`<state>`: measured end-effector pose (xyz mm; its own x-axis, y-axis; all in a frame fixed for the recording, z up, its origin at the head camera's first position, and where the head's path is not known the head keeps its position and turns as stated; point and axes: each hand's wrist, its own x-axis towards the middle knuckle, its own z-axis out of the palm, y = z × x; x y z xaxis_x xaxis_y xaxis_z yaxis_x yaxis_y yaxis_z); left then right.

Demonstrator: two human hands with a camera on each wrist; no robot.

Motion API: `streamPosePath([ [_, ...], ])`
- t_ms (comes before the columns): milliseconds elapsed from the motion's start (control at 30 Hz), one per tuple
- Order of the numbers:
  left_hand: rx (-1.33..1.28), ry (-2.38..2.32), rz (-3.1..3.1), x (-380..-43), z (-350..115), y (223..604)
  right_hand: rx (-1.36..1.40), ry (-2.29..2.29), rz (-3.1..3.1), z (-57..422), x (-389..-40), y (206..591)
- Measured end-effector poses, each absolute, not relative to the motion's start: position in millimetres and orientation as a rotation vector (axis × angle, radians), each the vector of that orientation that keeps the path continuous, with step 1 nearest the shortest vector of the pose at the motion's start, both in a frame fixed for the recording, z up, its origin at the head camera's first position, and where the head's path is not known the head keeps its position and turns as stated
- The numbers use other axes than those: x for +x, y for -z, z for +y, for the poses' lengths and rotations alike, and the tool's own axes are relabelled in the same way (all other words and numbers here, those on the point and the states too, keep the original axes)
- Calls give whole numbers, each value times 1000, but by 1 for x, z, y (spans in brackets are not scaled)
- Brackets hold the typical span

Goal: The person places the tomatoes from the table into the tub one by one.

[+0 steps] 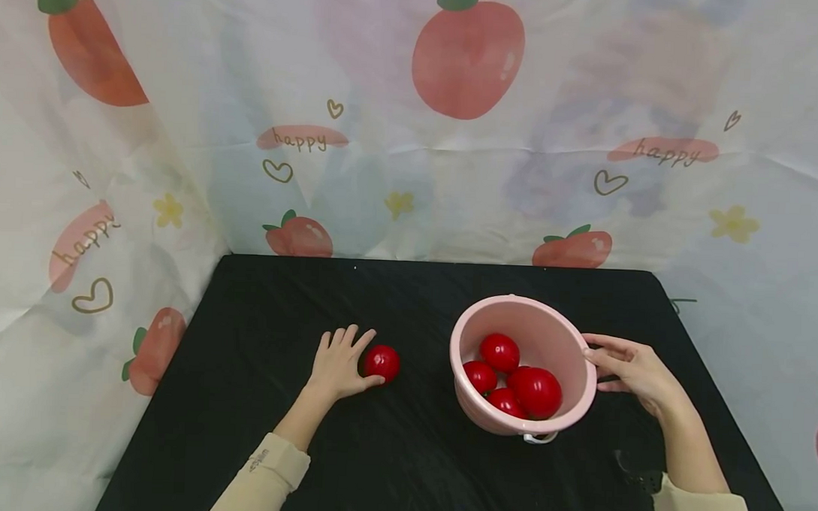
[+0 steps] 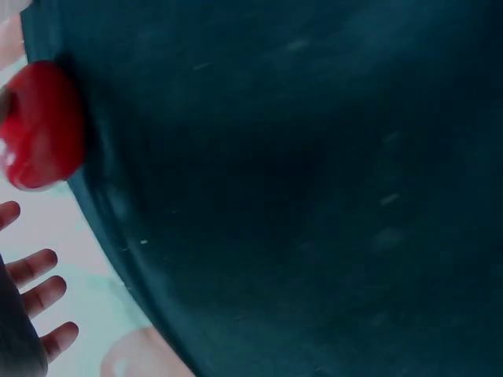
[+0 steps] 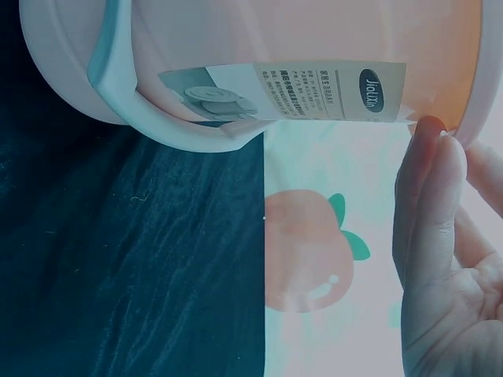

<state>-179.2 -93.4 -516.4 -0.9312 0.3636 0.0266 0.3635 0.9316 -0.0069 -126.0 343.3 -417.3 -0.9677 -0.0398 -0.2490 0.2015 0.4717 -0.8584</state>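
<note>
A round, shiny red tomato (image 1: pixel 382 363) lies on the black table left of the pink bucket (image 1: pixel 474 412). My left hand (image 1: pixel 338 365) is beside it with fingers spread, the thumb along its near side. In the left wrist view, the tomato (image 2: pixel 49 126) is at the left edge, above the fingertips (image 2: pixel 45 294). My right hand (image 1: pixel 638 372) holds the bucket's rim at its right side, between thumb and fingers. Several red tomatoes (image 1: pixel 538 392) lie inside the bucket. The right wrist view shows the bucket's label (image 3: pixel 314 93) and thumb (image 3: pixel 440 188) at the rim.
The bucket's white handle (image 3: pixel 177 129) hangs down on its near side. Black cloth covers the table (image 1: pixel 402 466). A pale curtain (image 1: pixel 375 74) printed with fruit stands along the back, left and right sides.
</note>
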Motion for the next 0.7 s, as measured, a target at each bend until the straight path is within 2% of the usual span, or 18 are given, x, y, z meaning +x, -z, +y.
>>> streamPosePath([
  [367, -586, 86, -3078, -175, -93, 545, 152, 1500, 2484, 344, -126, 419],
  [700, -608, 138, -3057, -177, -88, 548, 149, 1509, 2474, 344, -126, 418],
])
